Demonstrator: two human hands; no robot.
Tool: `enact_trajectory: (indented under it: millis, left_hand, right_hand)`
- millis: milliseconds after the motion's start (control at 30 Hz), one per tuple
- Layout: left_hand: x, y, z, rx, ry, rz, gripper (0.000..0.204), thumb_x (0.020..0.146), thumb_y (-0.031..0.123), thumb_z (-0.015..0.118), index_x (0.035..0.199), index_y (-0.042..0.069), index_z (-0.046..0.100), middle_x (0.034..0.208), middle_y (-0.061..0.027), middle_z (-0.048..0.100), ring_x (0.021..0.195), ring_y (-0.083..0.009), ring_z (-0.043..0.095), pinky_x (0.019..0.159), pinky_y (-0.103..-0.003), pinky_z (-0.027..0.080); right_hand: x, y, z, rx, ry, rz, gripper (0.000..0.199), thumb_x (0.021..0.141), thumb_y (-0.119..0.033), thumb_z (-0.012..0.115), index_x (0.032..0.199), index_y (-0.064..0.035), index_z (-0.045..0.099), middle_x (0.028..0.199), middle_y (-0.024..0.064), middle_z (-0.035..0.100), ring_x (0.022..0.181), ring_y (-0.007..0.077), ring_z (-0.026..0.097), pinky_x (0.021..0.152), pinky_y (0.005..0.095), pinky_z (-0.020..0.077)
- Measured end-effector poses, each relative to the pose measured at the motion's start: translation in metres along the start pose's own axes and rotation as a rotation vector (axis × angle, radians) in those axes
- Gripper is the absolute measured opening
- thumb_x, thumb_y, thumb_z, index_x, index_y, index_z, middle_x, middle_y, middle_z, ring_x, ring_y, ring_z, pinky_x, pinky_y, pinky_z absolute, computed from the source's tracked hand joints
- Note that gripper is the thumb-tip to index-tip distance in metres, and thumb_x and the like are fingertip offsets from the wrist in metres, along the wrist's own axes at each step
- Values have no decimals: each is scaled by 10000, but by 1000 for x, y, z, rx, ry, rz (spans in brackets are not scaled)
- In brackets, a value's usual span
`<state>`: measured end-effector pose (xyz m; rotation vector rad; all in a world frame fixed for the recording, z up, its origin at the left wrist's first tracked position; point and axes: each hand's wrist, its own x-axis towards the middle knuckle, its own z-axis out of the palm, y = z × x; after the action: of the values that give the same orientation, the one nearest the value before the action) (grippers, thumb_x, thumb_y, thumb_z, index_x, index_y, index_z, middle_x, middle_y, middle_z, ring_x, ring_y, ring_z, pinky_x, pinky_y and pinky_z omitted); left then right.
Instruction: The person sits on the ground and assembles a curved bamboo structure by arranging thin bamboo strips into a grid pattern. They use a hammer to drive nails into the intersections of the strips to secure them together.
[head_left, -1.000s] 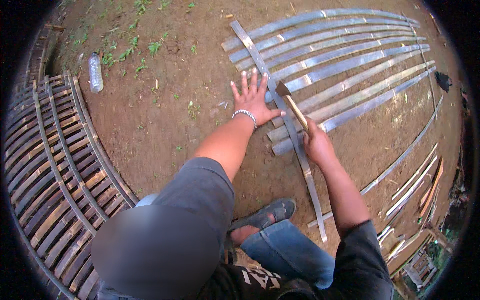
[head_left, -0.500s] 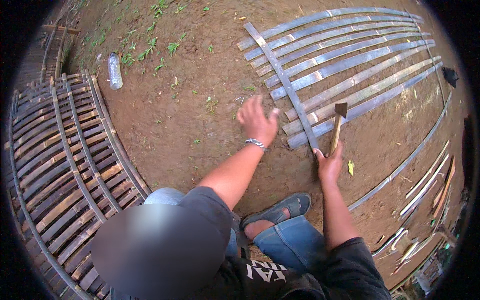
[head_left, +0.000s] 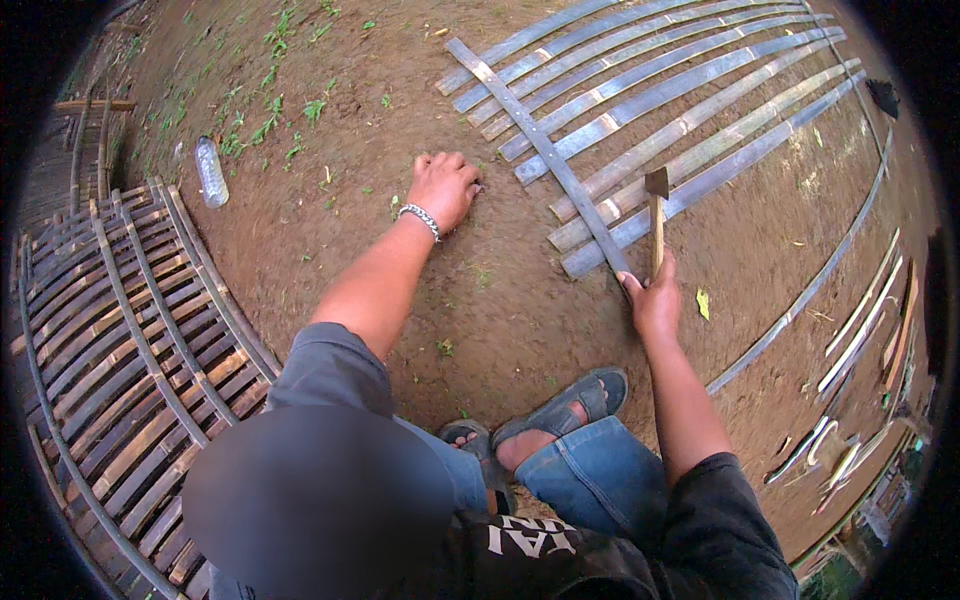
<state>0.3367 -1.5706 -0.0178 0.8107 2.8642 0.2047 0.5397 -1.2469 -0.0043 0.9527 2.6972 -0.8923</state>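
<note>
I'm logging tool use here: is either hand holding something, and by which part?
The right hand grips a hammer by the lower end of its wooden handle. The left hand holds nothing, fingers curled on the dirt.

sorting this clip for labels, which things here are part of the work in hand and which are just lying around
In use: hammer held in right hand; bamboo slats; crosswise slat; left hand on the dirt.
Lying about: plastic bottle; finished slat panel; loose strips.

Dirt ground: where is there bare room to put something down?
Bare dirt lies between the plastic bottle, the left hand and the woven bamboo panel; also between the sandal and the right hand holding the hammer. The bamboo slats are crowded.
</note>
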Motion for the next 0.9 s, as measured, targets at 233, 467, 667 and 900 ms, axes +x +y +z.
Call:
enact_trajectory:
  millis: [233, 467, 667, 900]
  left_hand:
    - [17, -6, 0, 159, -137, 148, 152, 892, 220, 647, 1014, 142, 695, 1098, -58, 614, 1138, -250, 556, 996, -482, 385]
    - [14, -3, 5, 207, -47, 186, 142, 907, 142, 563, 1019, 75, 618, 1094, -114, 615, 1114, -283, 574, 950, -450, 423]
    - [1, 32, 4, -408, 17, -252, 200, 944, 141, 593, 1116, 38, 600, 987, -175, 693, 931, -362, 670, 807, -439, 519]
    - [-6, 98, 40, -854, 175, -346, 150, 883, 55, 643, 981, 65, 757, 908, -112, 712, 862, -241, 695, 779, -350, 547]
  right_hand:
    - [0, -13, -8, -53, -35, 52, 896, 753, -362, 866, 1472, -108, 397, 1126, 283, 673, 1031, 465, 654, 859, 507, 524]
    - [0, -10, -8, 11, -38, 45, 853, 760, -314, 862, 1463, -131, 413, 1182, 280, 660, 1069, 459, 646, 888, 502, 524]
    - [-3, -13, -9, -22, -12, 39, 838, 761, -307, 862, 1456, -141, 424, 1131, 266, 677, 1031, 438, 663, 865, 492, 531]
    - [-2, -15, -9, -3, -21, -7, 824, 769, -307, 856, 1445, -123, 421, 1033, 214, 675, 926, 402, 674, 803, 491, 529]
